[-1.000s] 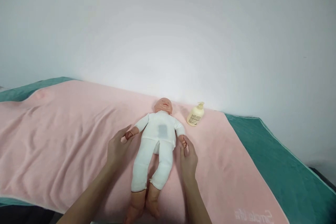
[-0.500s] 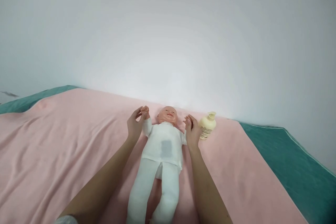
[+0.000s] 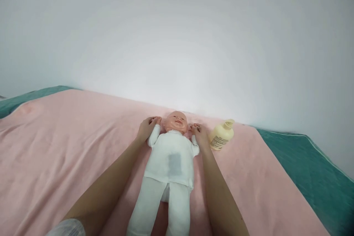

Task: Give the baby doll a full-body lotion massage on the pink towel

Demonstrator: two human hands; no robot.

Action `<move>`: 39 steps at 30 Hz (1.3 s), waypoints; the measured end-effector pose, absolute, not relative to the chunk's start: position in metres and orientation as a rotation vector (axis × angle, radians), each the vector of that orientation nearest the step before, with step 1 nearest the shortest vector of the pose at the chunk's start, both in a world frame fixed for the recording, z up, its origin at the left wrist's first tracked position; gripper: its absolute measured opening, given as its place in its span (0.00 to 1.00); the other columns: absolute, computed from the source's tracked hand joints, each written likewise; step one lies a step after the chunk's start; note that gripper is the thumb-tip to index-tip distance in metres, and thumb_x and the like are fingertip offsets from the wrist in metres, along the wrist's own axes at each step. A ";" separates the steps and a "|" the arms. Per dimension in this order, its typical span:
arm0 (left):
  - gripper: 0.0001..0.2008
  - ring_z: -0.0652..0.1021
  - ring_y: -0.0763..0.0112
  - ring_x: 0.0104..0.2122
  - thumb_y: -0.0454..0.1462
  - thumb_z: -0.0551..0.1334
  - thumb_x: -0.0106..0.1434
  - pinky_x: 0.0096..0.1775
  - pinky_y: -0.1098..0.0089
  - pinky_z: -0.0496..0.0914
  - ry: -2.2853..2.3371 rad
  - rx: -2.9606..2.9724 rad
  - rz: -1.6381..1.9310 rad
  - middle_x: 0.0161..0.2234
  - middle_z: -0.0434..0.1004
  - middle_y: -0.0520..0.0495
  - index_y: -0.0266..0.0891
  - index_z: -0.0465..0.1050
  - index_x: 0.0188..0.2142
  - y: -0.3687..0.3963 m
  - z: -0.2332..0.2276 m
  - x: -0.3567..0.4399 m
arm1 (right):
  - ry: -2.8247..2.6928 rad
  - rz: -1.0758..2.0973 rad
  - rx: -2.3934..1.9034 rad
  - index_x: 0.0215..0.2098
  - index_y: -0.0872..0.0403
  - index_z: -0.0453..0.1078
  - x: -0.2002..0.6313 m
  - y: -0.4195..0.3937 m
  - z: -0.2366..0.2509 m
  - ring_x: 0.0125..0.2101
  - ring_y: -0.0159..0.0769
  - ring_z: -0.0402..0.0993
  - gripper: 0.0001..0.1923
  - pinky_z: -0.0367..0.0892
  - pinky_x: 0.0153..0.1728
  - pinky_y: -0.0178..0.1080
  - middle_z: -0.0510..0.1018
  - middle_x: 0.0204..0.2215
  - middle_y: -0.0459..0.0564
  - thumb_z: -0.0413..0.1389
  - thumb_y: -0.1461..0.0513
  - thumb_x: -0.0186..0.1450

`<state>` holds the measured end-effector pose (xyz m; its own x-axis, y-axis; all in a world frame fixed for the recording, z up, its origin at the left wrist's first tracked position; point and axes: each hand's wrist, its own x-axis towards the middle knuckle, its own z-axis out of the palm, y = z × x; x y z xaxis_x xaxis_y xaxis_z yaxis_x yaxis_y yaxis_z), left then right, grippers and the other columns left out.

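Observation:
A baby doll (image 3: 173, 147) in a white top and white trousers lies on its back, head toward the wall. A grey patch shows on the front of its top. My left hand (image 3: 147, 128) is closed around the doll's hand on the left, beside its head. On the other side, my right hand (image 3: 201, 134) grips the doll's other hand, with small doll fingers showing at my fingertips. Both doll arms are bent up next to the head. A pale yellow pump bottle (image 3: 222, 135) stands tilted just right of my right hand.
Beneath the doll spreads a pink blanket (image 3: 83, 147), wrinkled on the left. A green cover (image 3: 306, 169) shows past it at the right and far left. The white wall (image 3: 177, 44) rises directly behind the bed's far edge.
My left hand has brought the doll's hand inward and down, closer to its head. My right hand has shifted slightly down with the other doll hand. The view has tilted a little.

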<state>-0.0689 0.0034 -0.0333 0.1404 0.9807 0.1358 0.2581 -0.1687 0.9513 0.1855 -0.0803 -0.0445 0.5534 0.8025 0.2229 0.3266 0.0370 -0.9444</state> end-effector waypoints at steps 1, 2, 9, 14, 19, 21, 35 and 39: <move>0.19 0.78 0.61 0.44 0.46 0.58 0.63 0.46 0.65 0.70 1.245 1.577 1.098 0.46 0.79 0.41 0.39 0.76 0.47 0.001 -0.032 -0.070 | -0.998 0.467 -1.552 0.42 0.57 0.70 0.184 -0.081 -0.044 0.35 0.42 0.78 0.19 0.71 0.38 0.43 0.80 0.36 0.55 0.56 0.52 0.60; 0.20 0.79 0.62 0.43 0.47 0.58 0.63 0.44 0.65 0.71 1.254 1.574 1.109 0.45 0.79 0.41 0.39 0.76 0.48 -0.002 -0.030 -0.070 | -0.998 0.456 -1.553 0.44 0.57 0.69 0.182 -0.083 -0.043 0.35 0.42 0.78 0.19 0.70 0.39 0.44 0.80 0.38 0.56 0.55 0.52 0.61; 0.22 0.78 0.62 0.42 0.50 0.57 0.63 0.40 0.67 0.71 1.290 1.544 1.349 0.43 0.80 0.45 0.42 0.72 0.52 -0.036 -0.007 -0.069 | -1.038 0.080 -1.464 0.50 0.56 0.67 0.158 -0.104 -0.030 0.45 0.40 0.75 0.19 0.69 0.48 0.45 0.77 0.46 0.56 0.50 0.56 0.65; 0.21 0.77 0.62 0.47 0.46 0.59 0.63 0.45 0.67 0.70 1.327 1.540 1.526 0.47 0.78 0.45 0.43 0.69 0.54 -0.063 0.002 -0.075 | -1.045 -0.093 -1.310 0.49 0.56 0.68 0.135 -0.125 -0.024 0.45 0.38 0.74 0.17 0.70 0.49 0.43 0.76 0.45 0.55 0.51 0.56 0.66; 0.30 0.74 0.61 0.52 0.44 0.62 0.60 0.50 0.63 0.68 1.428 1.476 1.651 0.50 0.75 0.44 0.45 0.57 0.60 -0.096 -0.001 -0.094 | -1.061 -0.152 -1.305 0.48 0.56 0.70 0.108 -0.160 -0.018 0.46 0.40 0.75 0.17 0.70 0.51 0.47 0.77 0.45 0.56 0.52 0.55 0.65; 0.32 0.73 0.61 0.52 0.45 0.63 0.59 0.51 0.62 0.67 1.459 1.460 1.657 0.50 0.75 0.44 0.46 0.56 0.61 -0.111 -0.004 -0.105 | -1.028 -0.097 -1.293 0.50 0.56 0.69 0.097 -0.176 -0.016 0.46 0.40 0.75 0.19 0.70 0.51 0.46 0.77 0.46 0.57 0.51 0.56 0.66; 0.24 0.80 0.51 0.42 0.50 0.57 0.62 0.35 0.63 0.73 1.657 1.639 1.074 0.44 0.81 0.44 0.47 0.71 0.55 -0.196 -0.047 -0.184 | -0.881 0.230 -1.707 0.63 0.53 0.60 0.070 -0.299 -0.057 0.54 0.44 0.70 0.32 0.67 0.53 0.45 0.69 0.57 0.54 0.53 0.49 0.64; 0.17 0.81 0.56 0.31 0.48 0.55 0.63 0.27 0.67 0.68 1.609 1.904 0.869 0.33 0.82 0.46 0.49 0.77 0.46 -0.205 -0.043 -0.188 | -0.966 0.301 -1.785 0.63 0.51 0.60 0.066 -0.314 -0.065 0.58 0.47 0.65 0.32 0.64 0.56 0.48 0.66 0.60 0.54 0.53 0.50 0.63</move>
<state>-0.1880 -0.2053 -0.0429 0.0995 0.9833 0.1525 0.6672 -0.1796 0.7229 0.0659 -0.3142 -0.0653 0.6444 0.7291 0.2305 0.4689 -0.1387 -0.8723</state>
